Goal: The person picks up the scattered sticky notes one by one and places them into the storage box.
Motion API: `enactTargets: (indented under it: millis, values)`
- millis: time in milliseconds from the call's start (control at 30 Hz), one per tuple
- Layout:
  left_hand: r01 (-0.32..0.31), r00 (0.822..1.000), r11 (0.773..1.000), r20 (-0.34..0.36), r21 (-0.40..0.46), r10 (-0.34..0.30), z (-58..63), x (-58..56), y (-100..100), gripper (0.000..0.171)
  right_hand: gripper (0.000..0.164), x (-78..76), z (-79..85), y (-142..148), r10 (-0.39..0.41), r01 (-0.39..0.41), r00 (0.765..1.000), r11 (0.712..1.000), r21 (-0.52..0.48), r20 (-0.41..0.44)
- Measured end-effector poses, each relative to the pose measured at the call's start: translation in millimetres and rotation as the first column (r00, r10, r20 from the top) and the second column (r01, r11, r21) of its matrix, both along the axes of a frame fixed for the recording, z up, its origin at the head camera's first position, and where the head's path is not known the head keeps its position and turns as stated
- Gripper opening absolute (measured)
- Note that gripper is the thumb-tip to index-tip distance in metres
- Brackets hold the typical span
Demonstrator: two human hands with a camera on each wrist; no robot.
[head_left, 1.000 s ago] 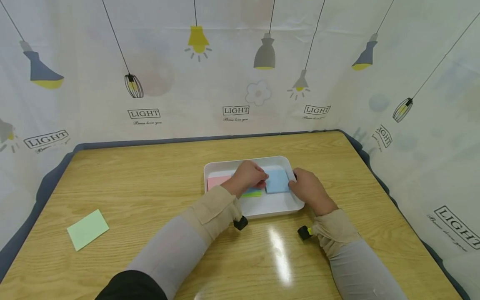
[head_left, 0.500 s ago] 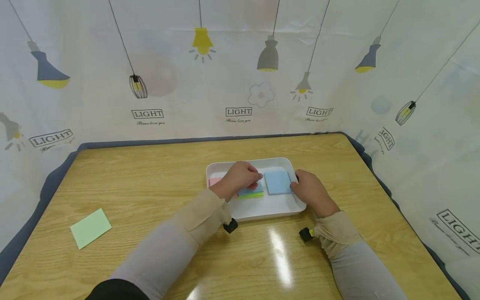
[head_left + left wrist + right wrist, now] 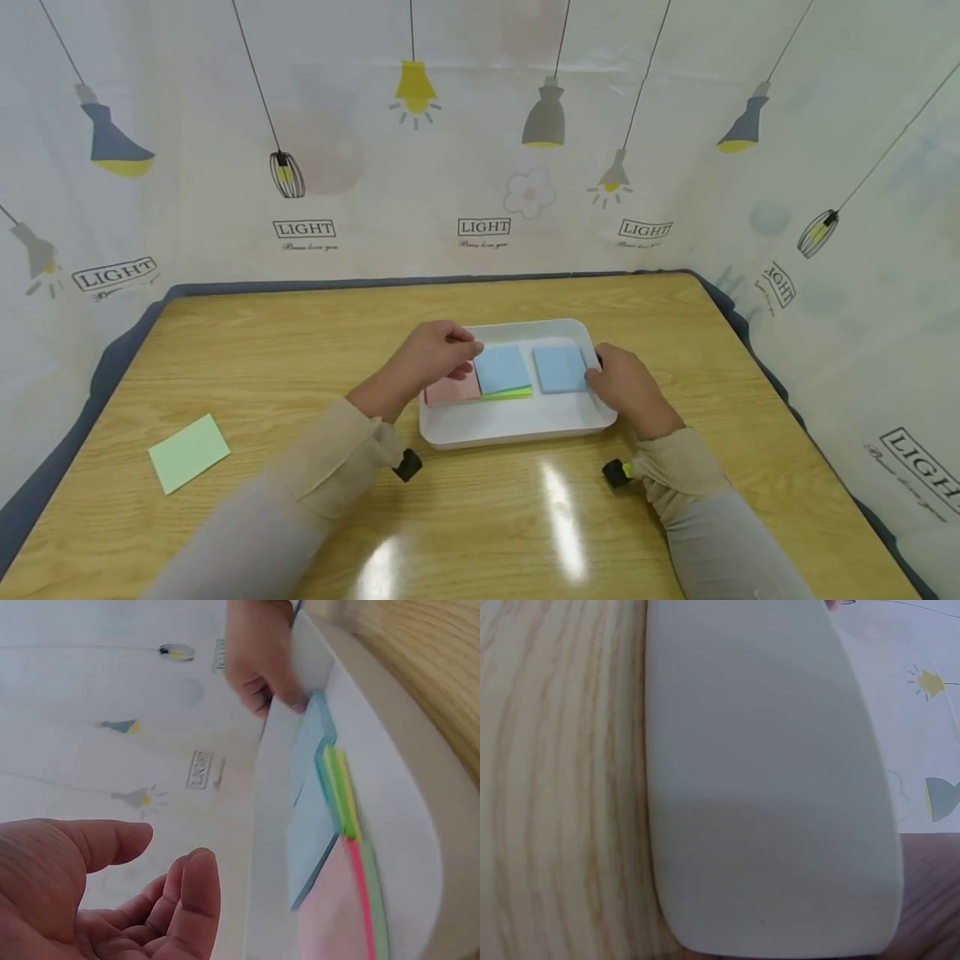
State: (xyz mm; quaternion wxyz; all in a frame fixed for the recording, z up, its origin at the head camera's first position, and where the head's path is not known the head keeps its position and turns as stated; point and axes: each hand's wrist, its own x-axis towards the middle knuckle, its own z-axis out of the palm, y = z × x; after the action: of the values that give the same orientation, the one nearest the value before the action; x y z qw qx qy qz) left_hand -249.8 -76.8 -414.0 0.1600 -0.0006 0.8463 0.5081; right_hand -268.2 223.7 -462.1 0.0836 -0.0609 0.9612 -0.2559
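A white tray (image 3: 525,425) holds pads of sticky notes in a row. At its left lies a pink pad (image 3: 454,391), partly hidden by my left hand (image 3: 435,354). Beside it a blue pad (image 3: 501,368) sits over yellow-green ones (image 3: 342,791), and a second blue pad (image 3: 560,369) lies at the right. My left hand hovers above the tray's left side with nothing in it; the left wrist view shows thumb and bent fingers apart. My right hand (image 3: 630,387) grips the tray's right rim, thumb on the inside. In the right wrist view the tray's outer wall fills the middle.
A pale green sheet or pad (image 3: 189,454) lies alone on the wooden table (image 3: 300,350) at the left. A white cloth backdrop (image 3: 375,183) printed with lamps rises behind and at the sides of the table.
My left hand has moved left, away from the blue pads, uncovering the middle blue pad and its yellow-green layer. My right hand stays on the tray rim. The view has shifted slightly.
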Motion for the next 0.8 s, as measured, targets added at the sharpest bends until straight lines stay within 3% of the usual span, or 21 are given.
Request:
enactTargets:
  millis: [200, 467, 600, 800]
  values:
    - [-0.032, 0.998, 0.999, -0.062, -0.024, 0.030, 3.9, 17.8, -49.7, 0.038, 0.020, -0.6, 1.1, -2.0, 0.005, -0.005, 1.000, 1.000, 0.009, -0.005]
    - [-0.078, 0.993, 0.987, -0.094, -0.141, 0.066, -5.2, 44.1, -123.3, 0.054, 0.022, -1.2, -2.0, -0.2, 0.001, -0.001, 1.000, 1.000, 0.016, -0.003]
    - [-0.105, 0.992, 0.968, -0.095, -0.228, 0.085, -7.6, 57.2, -159.2, 0.065, 0.022, -1.4, -2.7, 0.6, 0.006, -0.006, 1.000, 1.000, 0.017, -0.004]
    - [-0.134, 0.987, 0.922, -0.128, -0.363, 0.094, -10.0, 71.7, -205.0, 0.077, 0.018, -1.6, -2.8, 0.8, 0.014, -0.014, 1.000, 1.000, 0.015, -0.001]
